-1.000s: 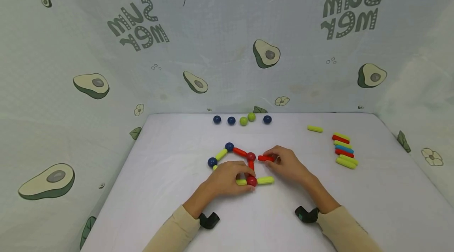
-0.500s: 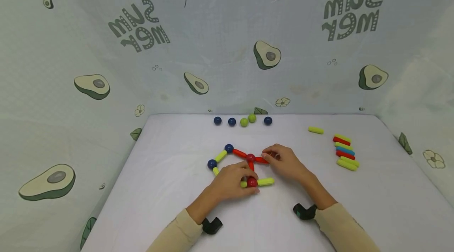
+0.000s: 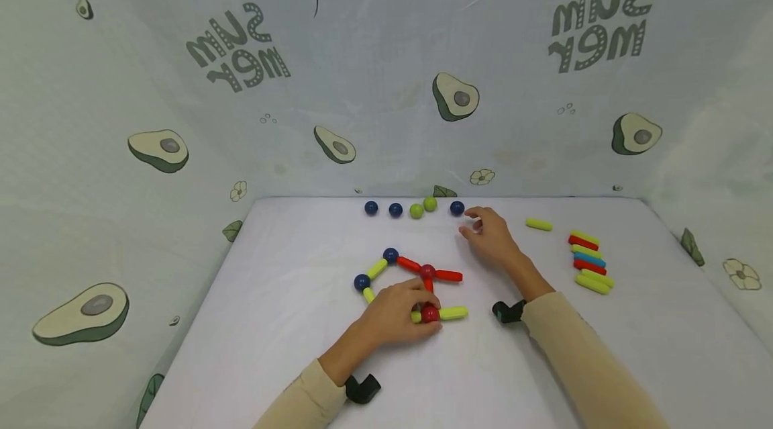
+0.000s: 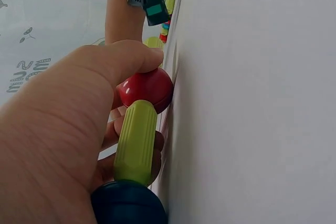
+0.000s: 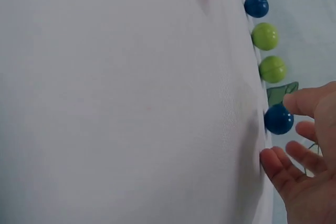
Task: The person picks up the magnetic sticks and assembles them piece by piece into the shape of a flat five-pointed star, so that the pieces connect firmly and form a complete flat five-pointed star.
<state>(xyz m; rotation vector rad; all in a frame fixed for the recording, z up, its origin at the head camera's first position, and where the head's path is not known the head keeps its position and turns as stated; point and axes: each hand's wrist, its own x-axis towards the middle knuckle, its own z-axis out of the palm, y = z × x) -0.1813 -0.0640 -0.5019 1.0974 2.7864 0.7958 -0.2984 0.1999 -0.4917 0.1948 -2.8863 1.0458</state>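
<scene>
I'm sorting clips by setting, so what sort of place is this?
Likely a curtained-off tabletop filming spot: an avocado-print sheet hangs behind a white table, and two black wrist devices are in view.

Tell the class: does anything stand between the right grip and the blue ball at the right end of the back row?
Nothing visible does: the right grip is just beside the blue ball, and the nearer green ball lies on its other side, out of the way.

Lime rods [image 3: 377,269] and red rods [image 3: 408,264], joined by navy and red balls [image 3: 390,255], lie inside the edges of the table [image 3: 290,261]; the left hand [image 3: 395,311] grips the nearest red ball [image 3: 430,313]. A loose navy ball [image 3: 457,208] sits near the far edge, just beside the right hand [image 3: 492,237].
</scene>
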